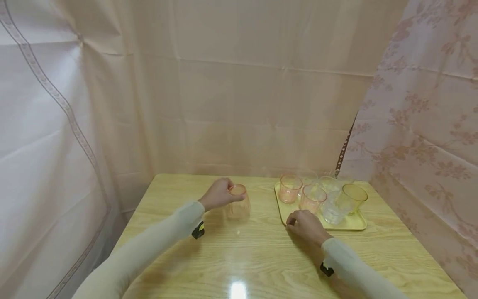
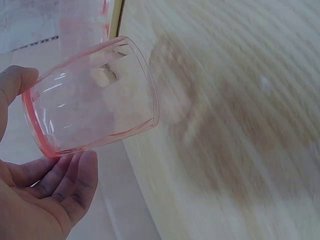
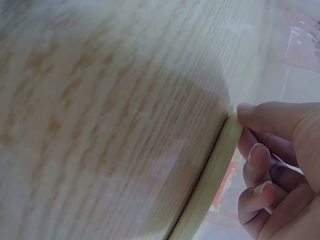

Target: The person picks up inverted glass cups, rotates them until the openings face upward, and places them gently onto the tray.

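Resting in left hand (image 1: 218, 194): pink glass (image 1: 238, 204)

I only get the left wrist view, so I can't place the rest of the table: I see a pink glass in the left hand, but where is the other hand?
Observer: The right hand rests at the near left corner of a yellow tray, thumb on its rim.
Operator: Is anything on that tray?
Observer: Yes, several upright glasses; the nearest to the hand is a pink one, and a yellow-green one stands at the right.
Operator: And is the glass I see standing on the table?
Observer: From the head view, the pink glass is held upside down by the left hand, on or just above the wooden table; I cannot tell which.
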Demonstrator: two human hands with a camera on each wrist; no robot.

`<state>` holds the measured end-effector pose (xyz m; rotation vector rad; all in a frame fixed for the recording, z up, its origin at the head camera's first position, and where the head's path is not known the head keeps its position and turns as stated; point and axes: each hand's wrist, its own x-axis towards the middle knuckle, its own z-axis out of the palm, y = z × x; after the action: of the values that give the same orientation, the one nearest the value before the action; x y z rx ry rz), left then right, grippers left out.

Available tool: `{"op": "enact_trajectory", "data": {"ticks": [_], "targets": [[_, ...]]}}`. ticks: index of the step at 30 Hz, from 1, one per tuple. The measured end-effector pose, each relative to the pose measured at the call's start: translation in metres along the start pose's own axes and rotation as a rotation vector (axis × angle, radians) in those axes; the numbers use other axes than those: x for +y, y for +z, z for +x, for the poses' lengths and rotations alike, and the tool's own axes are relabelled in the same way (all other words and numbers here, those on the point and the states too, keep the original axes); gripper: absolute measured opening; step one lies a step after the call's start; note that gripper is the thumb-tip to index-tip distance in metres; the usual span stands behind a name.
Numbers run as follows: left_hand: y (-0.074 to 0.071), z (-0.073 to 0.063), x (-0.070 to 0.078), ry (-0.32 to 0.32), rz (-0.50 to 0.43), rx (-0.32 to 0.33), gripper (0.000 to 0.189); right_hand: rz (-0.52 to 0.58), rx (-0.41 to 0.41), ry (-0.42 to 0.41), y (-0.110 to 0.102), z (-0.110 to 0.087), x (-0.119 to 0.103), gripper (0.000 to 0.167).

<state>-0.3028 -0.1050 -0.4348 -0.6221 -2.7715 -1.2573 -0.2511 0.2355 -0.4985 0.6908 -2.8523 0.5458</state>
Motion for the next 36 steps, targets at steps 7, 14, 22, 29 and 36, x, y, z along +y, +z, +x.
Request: {"op": "enact_trajectory", "data": {"ticks": [7,14,22,29,36], "targets": [[0.015,-0.003,0.009,-0.016,-0.051,-0.035,0.051,0.036,0.024,-0.023,-0.002,0.001,-0.003,0.005],[0.030,-0.010,0.017,-0.122,-0.135,-0.032,0.056,0.281,-0.022,-0.001,-0.005,0.004,-0.012,0.015],[0.035,-0.017,0.030,-0.189,-0.193,-0.030,0.062,0.689,-0.131,0.289,-0.010,0.008,-0.025,0.035],[0.042,-0.018,0.033,-0.222,-0.271,-0.059,0.066,0.979,-0.169,0.377,-0.013,0.008,-0.030,0.050],[0.045,-0.018,0.030,-0.224,-0.289,-0.115,0.062,1.139,-0.145,0.405,-0.018,0.008,-0.025,0.042]]}}
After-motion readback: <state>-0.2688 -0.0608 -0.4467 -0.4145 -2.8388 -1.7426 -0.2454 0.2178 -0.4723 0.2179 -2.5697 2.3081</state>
